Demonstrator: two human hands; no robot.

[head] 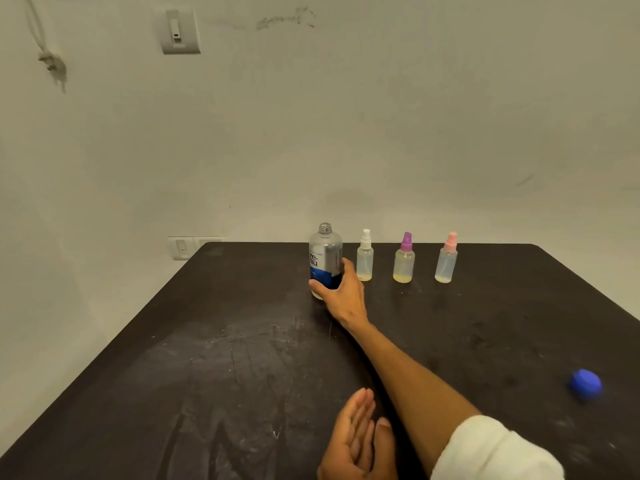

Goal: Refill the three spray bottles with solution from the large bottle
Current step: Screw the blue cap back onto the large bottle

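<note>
Centre of frame, far edge of the dark surface (pixel 242 358): the large bottle (pixel 325 258) stands upright with its neck open and uncapped, a clear body with a blue and white label.
Right hand (pixel 341 292): reaches across from the lower right, its fingers (pixel 317 285) wrapped round the lower part of the large bottle, thumb on the side nearest the sprays; the base seems to rest on the surface, though I cannot tell for certain.
Left hand (pixel 356 441): bottom centre, palm turned up, fingers pressed together and holding nothing.
Spray bottles: a row just right of the large bottle, white-topped (pixel 365 258) nearest, purple-topped (pixel 404 259) next, pink-topped (pixel 446 259) last, each with only a shallow layer of pale liquid at the bottom.
Spray heads: all three look seated on their bottles, so none is ready to receive a pour.
Blue cap (pixel 586 384): lies alone at the lower right, well apart from everything.
Risk, tipping: the hold is low on a tall open bottle, so a quick lift or swing could slop solution out of the neck.
Risk, knocking: the white-topped bottle stands close by the thumb and is light, so a sideways lift could topple it and perhaps the next one along.
Risk, pouring: the spray necks are narrow against the wide mouth, so a fast tilt would likely run down the sides.
Risk, cap: the blue cap sits near the right edge, where a sweeping sleeve (pixel 495 452) could push it off.
</note>
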